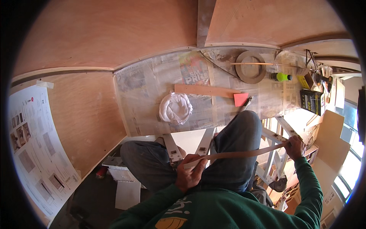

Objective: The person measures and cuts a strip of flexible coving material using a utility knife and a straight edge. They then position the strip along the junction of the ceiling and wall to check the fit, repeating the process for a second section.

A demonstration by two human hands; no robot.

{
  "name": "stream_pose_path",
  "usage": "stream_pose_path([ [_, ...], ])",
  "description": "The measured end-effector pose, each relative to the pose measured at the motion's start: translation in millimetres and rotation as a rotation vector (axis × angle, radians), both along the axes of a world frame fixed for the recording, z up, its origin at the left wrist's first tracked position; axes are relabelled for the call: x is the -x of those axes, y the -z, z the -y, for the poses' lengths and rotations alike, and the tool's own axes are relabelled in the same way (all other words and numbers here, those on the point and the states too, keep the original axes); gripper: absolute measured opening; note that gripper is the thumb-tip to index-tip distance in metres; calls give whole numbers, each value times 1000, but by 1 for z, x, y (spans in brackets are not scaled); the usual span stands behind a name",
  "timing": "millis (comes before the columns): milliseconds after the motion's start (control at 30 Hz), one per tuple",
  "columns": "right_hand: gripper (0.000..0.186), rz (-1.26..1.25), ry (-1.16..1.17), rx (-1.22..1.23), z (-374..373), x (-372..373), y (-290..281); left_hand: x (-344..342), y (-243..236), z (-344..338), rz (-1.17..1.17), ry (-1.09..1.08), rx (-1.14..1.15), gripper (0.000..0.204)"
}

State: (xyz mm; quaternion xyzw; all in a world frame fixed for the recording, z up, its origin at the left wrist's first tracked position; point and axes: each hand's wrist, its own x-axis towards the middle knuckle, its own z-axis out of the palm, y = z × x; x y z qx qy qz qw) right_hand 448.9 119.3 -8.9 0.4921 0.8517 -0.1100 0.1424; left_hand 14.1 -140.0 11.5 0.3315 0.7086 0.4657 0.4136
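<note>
A long, thin, light-brown wooden strip [244, 154] stretches across my lap and looks bowed in this view. Its left end is in my left hand [189, 173], with the thumb laid along it and the fingers curled underneath. My right hand [294, 147] is closed round the other end, out to the right past my knee. In front of my knees, on a plastic-covered surface [225, 114], are a bundled white cloth [175, 108] and a flat wooden slat [206, 90]. A pinkish-red square piece [241, 99] touches the slat's right end.
A brown ring [250, 67] lies farther back with a thin rod across it. Right of it are a green bottle [281, 77] and a dark box [310, 102]. Metal ladder parts [173, 150] show between and beside my legs. Wooden panels [114, 34] enclose the space; a printed sheet [38, 149] hangs left.
</note>
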Motion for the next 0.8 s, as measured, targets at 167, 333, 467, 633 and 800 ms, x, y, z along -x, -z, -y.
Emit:
stream_pose_path([
  [167,28,-7,-41,-35,1,2,-2,-1,0,3,55,-18,45,16],
  [333,30,11,4,-10,7,4,1,0,-3,6,28,-35,13,16],
  [467,33,-17,-55,-74,12,-5,7,3,-10,7,68,-24,1,18],
  [633,40,45,-81,-91,9,-5,11,-1,3,20,208,-51,-18,23],
  [800,22,106,-50,-70,8,-6,3,18,5,7,565,22,79,28],
])
